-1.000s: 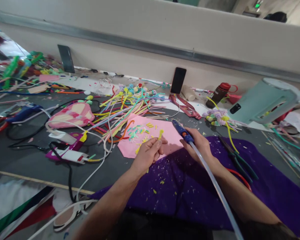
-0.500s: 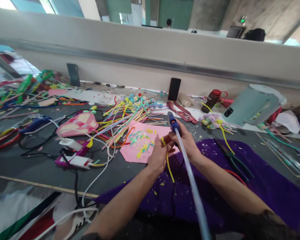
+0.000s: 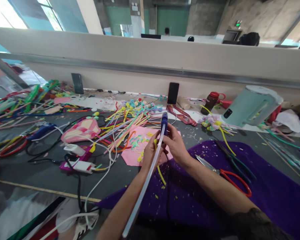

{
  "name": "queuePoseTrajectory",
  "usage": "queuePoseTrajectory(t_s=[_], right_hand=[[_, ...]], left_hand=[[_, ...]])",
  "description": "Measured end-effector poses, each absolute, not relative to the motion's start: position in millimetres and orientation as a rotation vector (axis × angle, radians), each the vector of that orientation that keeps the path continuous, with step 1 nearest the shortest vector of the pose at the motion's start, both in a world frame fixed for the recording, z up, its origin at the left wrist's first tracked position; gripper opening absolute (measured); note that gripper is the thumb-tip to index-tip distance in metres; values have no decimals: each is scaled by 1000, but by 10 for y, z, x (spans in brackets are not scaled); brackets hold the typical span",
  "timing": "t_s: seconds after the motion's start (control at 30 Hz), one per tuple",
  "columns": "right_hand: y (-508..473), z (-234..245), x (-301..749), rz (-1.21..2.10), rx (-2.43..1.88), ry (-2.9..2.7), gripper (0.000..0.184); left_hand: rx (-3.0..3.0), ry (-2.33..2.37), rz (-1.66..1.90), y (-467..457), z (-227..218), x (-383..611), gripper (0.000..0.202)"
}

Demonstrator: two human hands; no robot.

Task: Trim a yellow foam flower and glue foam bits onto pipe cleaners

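My right hand (image 3: 177, 146) grips a blue hot glue gun (image 3: 164, 122), its nozzle facing away from me. A long, clear glue stick (image 3: 145, 190) runs out of its back toward me. Close beside it, my left hand (image 3: 149, 152) is closed on a yellow pipe cleaner (image 3: 161, 175), whose tail hangs down below the fingers. The fingertips are partly hidden behind the glue gun and stick. Under and beyond my hands lies a pink sheet (image 3: 129, 159) with small yellow and mint cut pieces on it.
Scissors (image 3: 236, 181) with red handles and dark-handled pliers (image 3: 237, 163) lie on a purple cloth (image 3: 205, 206). Behind are piled pipe cleaners (image 3: 140, 118), a phone (image 3: 173, 93), a bottle (image 3: 210, 104) and a kettle (image 3: 247, 106). Cables cross around a power strip (image 3: 83, 153) at left.
The glue gun has swung more upright and shifted left, so its stick now slants to the lower left. Both hands have moved slightly left. The scissors show more fully.
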State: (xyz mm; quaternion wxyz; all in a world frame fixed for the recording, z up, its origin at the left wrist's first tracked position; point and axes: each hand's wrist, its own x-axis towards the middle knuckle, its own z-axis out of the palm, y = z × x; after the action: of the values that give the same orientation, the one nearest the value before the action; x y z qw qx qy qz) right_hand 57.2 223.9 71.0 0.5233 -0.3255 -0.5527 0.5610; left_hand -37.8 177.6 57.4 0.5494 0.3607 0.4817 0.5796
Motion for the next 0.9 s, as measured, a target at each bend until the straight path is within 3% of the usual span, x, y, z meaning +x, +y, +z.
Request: queuePoseTrajectory(t_s=[0.3, 0.43, 0.5, 0.7, 0.8, 0.9], right_hand=[[2378, 568, 600, 1322, -746, -1273, 45], [2519, 776, 824, 1293, -793, -1497, 24], [2644, 898, 1023, 1108, -836, -1553, 15], [2818, 1181, 1537, 471, -901, -1609, 11], [2814, 1232, 1590, 317, -821, -1851, 10], [2850, 1189, 1539, 248, -712, -2068, 24]], left_hand=[[769, 1050, 1573, 1834, 517, -347, 42], [707, 974, 1474, 1842, 518, -447, 32], [680, 904, 1378, 1842, 512, -497, 32], [570, 824, 1283, 1857, 490, -522, 33], [566, 827, 1296, 1859, 495, -513, 32], [591, 830, 1238, 1855, 504, -510, 37]])
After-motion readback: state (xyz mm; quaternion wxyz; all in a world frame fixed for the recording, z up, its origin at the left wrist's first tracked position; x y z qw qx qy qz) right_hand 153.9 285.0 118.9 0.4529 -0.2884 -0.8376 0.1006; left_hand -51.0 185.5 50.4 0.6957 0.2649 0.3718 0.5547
